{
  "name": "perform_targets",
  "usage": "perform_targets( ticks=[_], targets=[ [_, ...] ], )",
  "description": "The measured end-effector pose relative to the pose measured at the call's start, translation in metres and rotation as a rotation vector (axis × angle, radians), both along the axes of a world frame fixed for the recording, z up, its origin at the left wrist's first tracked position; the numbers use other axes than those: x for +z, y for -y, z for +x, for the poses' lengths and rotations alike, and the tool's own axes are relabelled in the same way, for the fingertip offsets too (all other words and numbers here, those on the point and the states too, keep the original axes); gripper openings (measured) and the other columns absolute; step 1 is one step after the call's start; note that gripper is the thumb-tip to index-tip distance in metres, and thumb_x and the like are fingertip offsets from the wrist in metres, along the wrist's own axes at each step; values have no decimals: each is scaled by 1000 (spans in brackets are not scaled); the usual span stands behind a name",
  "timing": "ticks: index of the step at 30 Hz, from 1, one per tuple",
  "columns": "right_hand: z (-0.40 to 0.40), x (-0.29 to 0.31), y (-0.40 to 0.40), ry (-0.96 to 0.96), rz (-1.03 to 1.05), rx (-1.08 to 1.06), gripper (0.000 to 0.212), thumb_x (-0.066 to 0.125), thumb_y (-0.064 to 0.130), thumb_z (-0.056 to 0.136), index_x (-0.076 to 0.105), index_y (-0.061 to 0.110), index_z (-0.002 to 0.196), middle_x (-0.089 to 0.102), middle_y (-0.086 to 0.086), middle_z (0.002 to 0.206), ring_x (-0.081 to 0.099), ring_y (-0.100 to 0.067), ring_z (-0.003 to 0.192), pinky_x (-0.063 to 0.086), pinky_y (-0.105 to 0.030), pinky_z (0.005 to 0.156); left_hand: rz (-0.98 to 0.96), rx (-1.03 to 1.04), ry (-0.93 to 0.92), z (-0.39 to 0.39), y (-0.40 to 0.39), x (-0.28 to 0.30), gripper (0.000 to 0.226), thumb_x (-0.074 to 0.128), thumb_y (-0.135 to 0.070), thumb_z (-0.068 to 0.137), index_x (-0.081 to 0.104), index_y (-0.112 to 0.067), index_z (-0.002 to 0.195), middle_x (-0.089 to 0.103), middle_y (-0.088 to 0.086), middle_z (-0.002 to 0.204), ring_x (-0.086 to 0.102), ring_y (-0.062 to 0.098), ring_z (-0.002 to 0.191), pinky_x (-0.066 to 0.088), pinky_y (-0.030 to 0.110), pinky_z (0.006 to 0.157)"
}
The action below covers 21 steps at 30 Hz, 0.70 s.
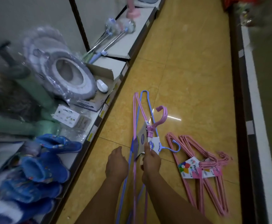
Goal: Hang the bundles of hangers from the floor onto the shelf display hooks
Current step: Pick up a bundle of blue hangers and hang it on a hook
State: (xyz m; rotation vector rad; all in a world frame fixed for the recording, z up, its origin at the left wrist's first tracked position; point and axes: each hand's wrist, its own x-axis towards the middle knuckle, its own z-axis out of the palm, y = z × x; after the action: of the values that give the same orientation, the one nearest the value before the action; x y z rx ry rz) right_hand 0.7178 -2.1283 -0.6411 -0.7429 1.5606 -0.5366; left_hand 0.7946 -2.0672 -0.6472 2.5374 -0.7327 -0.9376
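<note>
Two bundles of thin hangers, one pink [161, 118] and one blue [174, 147], overlap on the yellow floor in front of me, each with a white paper label. My right hand [150, 162] is shut on them at the labels just below the hooks. My left hand [116, 164] hovers just left of the bundles, fingers curled, touching or nearly touching the blue wires; its palm is hidden. Further right, two more pink hanger bundles [201, 164] with colourful "Hanger" labels lie flat on the floor. No display hooks are visible.
A low white shelf [124, 44] runs along the left, holding blue slippers [43, 168], wrapped toilet seat covers [59, 70], green items, small boxes and brushes. A dark-edged shelf base [241, 110] borders the aisle on the right. Yellow tiled floor [193, 62] stretches ahead.
</note>
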Motion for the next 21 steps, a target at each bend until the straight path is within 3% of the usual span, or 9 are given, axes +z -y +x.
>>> perform_targets(
  ticks=[5,10,14,21],
  targets=[
    [-14,99,0,-36,-53,31,49,58,45,91,46,17,53,37,8,42,36,-15,50,33,-32,58,-41,-24,21,-1,6,97,52,38,-8,97,27,-15,148,33,4,150,37,21,133,36,34,104],
    [-32,202,2,-98,-200,167,45,54,47,92,57,10,67,48,-8,60,42,-16,57,33,-29,60,-84,-36,1,-5,7,194,57,40,-3,96,25,-14,149,29,3,154,32,20,138,34,34,109],
    [-48,280,5,-228,-306,280,50,55,48,91,39,24,50,35,7,47,37,-12,51,26,-28,53,-143,-56,15,-5,11,274,62,41,0,94,20,-14,150,22,3,156,29,21,140,34,37,110],
    [-68,396,6,-501,-463,621,45,50,54,89,56,17,65,51,3,56,53,-18,62,33,-27,55,-219,-53,160,-1,6,402,78,42,7,87,8,-19,152,-1,3,160,13,25,145,27,35,111]
  ],
)
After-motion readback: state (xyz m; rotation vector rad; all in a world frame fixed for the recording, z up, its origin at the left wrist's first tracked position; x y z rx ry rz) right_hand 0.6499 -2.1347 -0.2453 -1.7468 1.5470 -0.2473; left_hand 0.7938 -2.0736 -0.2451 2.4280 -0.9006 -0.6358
